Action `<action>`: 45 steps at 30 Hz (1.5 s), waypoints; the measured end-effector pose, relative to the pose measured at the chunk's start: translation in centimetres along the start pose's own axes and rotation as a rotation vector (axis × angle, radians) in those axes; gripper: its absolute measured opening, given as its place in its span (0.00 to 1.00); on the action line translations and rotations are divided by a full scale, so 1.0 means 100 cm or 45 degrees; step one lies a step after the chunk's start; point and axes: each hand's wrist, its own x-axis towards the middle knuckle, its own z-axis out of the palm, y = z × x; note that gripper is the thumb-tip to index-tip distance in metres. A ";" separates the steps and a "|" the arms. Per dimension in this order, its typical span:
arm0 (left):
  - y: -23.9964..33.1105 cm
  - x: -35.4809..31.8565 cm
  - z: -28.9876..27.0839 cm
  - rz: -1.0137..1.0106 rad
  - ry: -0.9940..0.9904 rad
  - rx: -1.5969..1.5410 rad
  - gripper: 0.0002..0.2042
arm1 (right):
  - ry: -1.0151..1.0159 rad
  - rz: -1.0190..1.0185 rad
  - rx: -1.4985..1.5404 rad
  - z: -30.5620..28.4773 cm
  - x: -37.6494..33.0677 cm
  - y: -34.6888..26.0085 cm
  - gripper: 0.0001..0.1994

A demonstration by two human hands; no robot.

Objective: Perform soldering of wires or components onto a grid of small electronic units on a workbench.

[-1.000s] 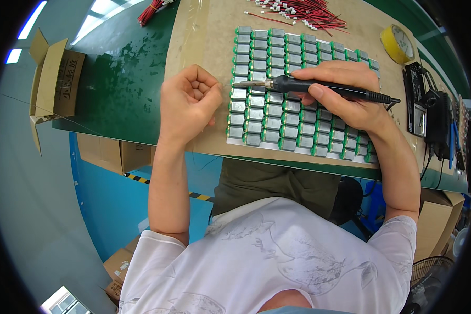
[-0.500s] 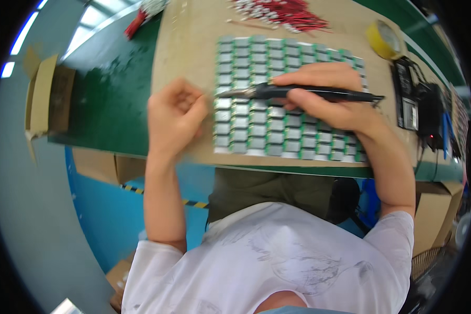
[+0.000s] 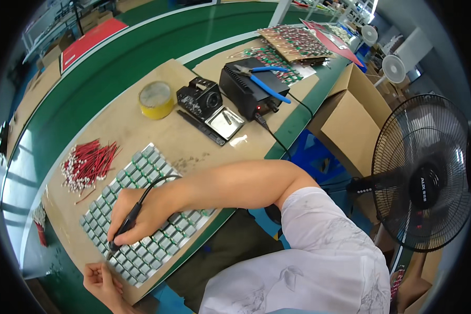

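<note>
My right hand point(image 3: 150, 210) is closed around a black soldering iron point(image 3: 126, 226), held like a pen. Its tip points down at the left end of a panel of small green circuit boards with silver-grey blocks point(image 3: 150, 247), laid out in rows. My left hand point(image 3: 102, 283) is beside that end of the panel, close to the iron's tip. Its fingers are curled together, and whatever they pinch is hidden or too small to make out. Beyond the panel lies a pile of red wires with white connectors point(image 3: 91, 163).
A roll of yellow tape point(image 3: 157, 100), a soldering iron stand point(image 3: 200, 99) and a black power unit point(image 3: 246, 86) with blue-handled pliers point(image 3: 269, 83) stand further back. To the right are an open cardboard box point(image 3: 353, 128) and a large fan point(image 3: 423, 172).
The view has swung to the right, bringing the fan and more of the bench into sight. The iron stays in my right hand, its tip still near my closed left hand.
</note>
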 end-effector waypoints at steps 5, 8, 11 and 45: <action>-0.014 0.005 -0.006 0.121 0.057 -0.053 0.11 | 0.015 0.007 0.042 0.003 0.001 0.003 0.13; -0.019 0.007 -0.009 0.172 0.087 -0.106 0.11 | 0.035 -0.004 0.078 0.005 0.000 0.003 0.13; -0.019 0.010 -0.009 0.200 0.111 -0.123 0.10 | 0.028 -0.014 0.059 0.004 0.001 0.004 0.13; 0.036 -0.007 0.005 0.001 0.283 -0.298 0.07 | -0.060 0.172 0.054 -0.002 0.002 -0.016 0.12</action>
